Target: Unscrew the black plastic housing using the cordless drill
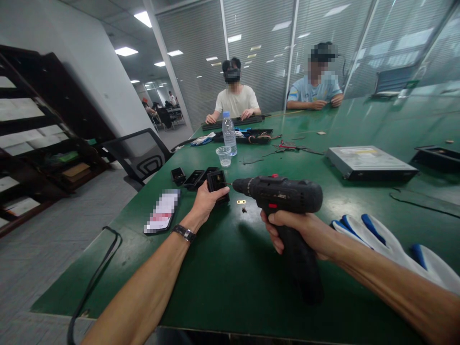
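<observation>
My right hand (302, 232) is wrapped round the grip of a black cordless drill (283, 194). The drill's tip points left at a small black plastic box (217, 181). My left hand (204, 201), a watch on its wrist, grips that box and holds it upright on the green table (223, 273). A small brass plate (241, 201) and a tiny screw (244, 210) lie on the table just below the drill tip. More small black boxes (192, 178) lie just beyond my left hand.
A phone (162, 218) lies left of my left arm. White-and-blue gloves (381, 239) lie at the right. A water bottle (229, 133), a plastic cup (224, 155) and a grey disc drive (370, 163) stand farther off. Two people sit at the far end. A black office chair (140, 153) is at the left.
</observation>
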Demonstrator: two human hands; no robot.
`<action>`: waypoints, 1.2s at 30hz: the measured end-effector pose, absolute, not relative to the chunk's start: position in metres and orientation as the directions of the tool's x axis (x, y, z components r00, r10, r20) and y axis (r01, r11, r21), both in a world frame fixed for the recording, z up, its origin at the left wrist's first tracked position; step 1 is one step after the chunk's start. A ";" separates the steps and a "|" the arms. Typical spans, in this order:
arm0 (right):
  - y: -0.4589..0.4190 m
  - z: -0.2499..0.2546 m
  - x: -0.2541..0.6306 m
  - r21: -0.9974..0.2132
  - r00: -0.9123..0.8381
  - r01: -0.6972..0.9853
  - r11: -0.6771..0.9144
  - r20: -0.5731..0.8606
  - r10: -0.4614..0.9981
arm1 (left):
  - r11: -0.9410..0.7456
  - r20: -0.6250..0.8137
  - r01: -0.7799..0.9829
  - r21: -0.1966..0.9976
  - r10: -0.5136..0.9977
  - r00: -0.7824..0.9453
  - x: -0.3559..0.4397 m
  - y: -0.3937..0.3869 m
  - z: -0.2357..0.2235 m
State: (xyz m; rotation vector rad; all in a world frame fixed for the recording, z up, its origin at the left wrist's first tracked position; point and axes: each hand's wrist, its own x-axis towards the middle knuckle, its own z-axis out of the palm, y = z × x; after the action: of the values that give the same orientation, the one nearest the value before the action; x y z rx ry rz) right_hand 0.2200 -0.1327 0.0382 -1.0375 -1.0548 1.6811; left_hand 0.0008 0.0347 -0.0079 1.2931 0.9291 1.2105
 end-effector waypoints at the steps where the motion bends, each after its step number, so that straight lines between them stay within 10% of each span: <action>1: -0.133 0.038 0.220 -0.936 -0.273 -0.237 -0.261 -0.194 0.942 | -0.116 0.137 -0.122 0.986 0.975 0.178 0.001 0.035 -0.008; 36: -0.131 0.037 0.221 -0.933 -0.288 -0.252 -0.258 -0.182 0.940 | -0.147 0.160 -0.084 0.986 0.971 0.178 -0.001 0.040 -0.011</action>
State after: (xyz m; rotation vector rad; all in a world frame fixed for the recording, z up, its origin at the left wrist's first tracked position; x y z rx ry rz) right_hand 0.2213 -0.1312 0.0365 -1.0098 -1.0542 1.6940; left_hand -0.0010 0.0395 -0.0114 1.3500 0.9432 1.2124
